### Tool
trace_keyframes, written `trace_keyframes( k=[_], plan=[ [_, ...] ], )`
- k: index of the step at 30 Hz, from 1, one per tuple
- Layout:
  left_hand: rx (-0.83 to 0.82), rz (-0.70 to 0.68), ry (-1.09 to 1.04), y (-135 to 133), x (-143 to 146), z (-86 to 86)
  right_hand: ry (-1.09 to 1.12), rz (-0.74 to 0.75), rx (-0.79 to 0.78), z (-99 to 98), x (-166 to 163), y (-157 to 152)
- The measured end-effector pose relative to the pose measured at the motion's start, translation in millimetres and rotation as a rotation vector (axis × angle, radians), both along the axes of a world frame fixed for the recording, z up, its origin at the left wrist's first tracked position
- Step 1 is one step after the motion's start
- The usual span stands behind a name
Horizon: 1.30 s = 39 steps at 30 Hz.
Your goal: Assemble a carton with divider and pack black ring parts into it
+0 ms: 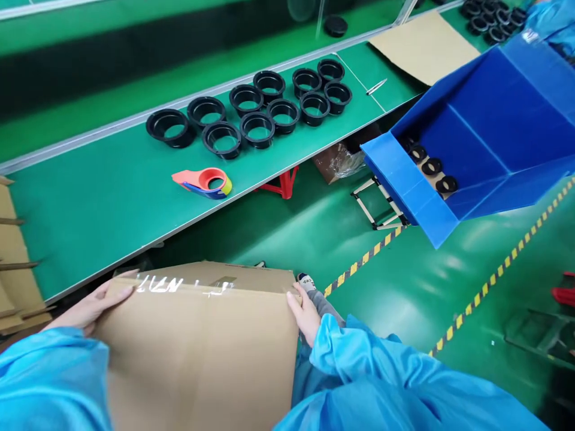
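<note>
A large brown cardboard box (202,347) is held in front of my body, below the bench edge. Clear tape (179,284) shines along its upper edge. My left hand (101,302) grips the box's left corner, thumb on top and the other fingers mostly hidden behind it. At the right corner, my right hand (305,311) is closed on the box edge. On the bench just beyond the box lies a red, blue and yellow tape dispenser (207,182). Behind it stand several black plastic rings (224,139) in two rough rows.
A blue corrugated bin (476,137) with black rings inside sits at the right on a stand (381,206). A cardboard sheet (426,45) and a pen (376,87) lie on the green bench (112,197). Cardboard dividers (15,257) stand at left. A co-worker's blue sleeve (554,24) shows top right.
</note>
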<state>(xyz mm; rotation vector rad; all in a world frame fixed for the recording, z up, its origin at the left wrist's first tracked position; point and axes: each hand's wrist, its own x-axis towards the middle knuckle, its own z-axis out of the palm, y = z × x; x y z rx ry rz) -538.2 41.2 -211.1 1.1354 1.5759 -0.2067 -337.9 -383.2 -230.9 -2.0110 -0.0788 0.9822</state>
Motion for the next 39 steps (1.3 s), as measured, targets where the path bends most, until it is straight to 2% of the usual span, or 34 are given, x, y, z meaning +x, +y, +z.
trace_keyframes(
  k=[2, 5, 10, 14, 18, 21, 25, 27, 30, 34, 37, 39],
  plan=[
    [0.013, 0.007, -0.018, 5.7, 5.9, -3.0, 0.071, -0.055, 0.013, -6.4, 7.0, 4.1],
    [-0.054, 0.004, -0.033, 13.8, 14.3, -3.6, 0.158, -0.091, 0.080, -9.8, 15.3, 5.6],
    [0.073, -0.089, -0.185, 7.6, 19.3, 0.0, 0.210, -0.060, 0.155, 3.9, 21.2, 6.1],
    [0.124, -0.048, -0.227, 4.3, 8.8, -3.6, 0.138, -0.148, 0.204, 16.2, 16.2, 10.4],
    [0.127, 0.003, -0.283, 14.9, -3.8, -9.6, 0.213, -0.301, 0.258, 16.4, 9.5, 12.8],
    [0.098, 0.066, -0.323, 18.9, -6.2, -8.8, 0.231, -0.357, 0.266, 15.4, 6.2, 13.8],
    [0.229, 0.037, -0.385, 19.4, -5.2, -11.5, 0.270, -0.372, 0.239, 13.9, 7.7, 16.5],
    [0.252, 0.049, -0.315, 20.5, -6.3, -15.9, 0.301, -0.300, 0.193, 9.9, 12.8, 18.7],
    [0.262, 0.083, -0.232, 21.9, -8.7, -21.3, 0.286, -0.101, 0.107, -3.0, 28.5, 24.3],
    [0.332, 0.084, -0.275, 21.7, -8.6, -23.3, 0.181, 0.199, -0.027, -17.9, 56.7, 38.0],
    [0.370, 0.053, -0.284, 22.2, -10.0, -24.8, -0.022, 0.280, -0.119, -7.6, 59.5, 47.2],
    [0.427, 0.015, -0.249, 23.6, -13.4, -27.8, -0.264, 0.414, -0.056, 6.7, 44.5, 49.7]
  ],
)
